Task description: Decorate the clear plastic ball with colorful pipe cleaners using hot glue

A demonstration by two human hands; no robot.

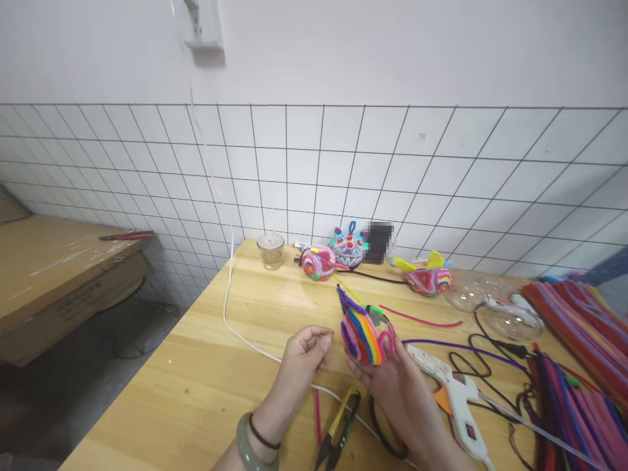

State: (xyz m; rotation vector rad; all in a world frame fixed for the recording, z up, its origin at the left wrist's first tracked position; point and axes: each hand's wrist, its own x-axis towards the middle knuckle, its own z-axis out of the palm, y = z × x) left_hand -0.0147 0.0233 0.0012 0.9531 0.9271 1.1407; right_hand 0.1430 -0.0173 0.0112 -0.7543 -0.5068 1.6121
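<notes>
My right hand (405, 399) holds a round craft piece (366, 337) covered in rainbow stripes of pipe cleaner, with a purple point on top and a pink loop at its side. Part of its clear shell shows at the upper right. Just left of it, my left hand (307, 353) is closed, thumb against curled fingers; anything between the fingertips is too small to make out. Thread snips (338, 425) with yellow and green handles lie between my forearms, beside a short pink pipe cleaner (318, 415).
A white glue gun (461, 405) with a clear stick lies at right, near bundled pipe cleaners (579, 399) and clear plastic shells (513, 320). Finished craft pieces (318, 261) and a glass cup (271, 251) stand along the back. A white cord (245, 341) crosses the table.
</notes>
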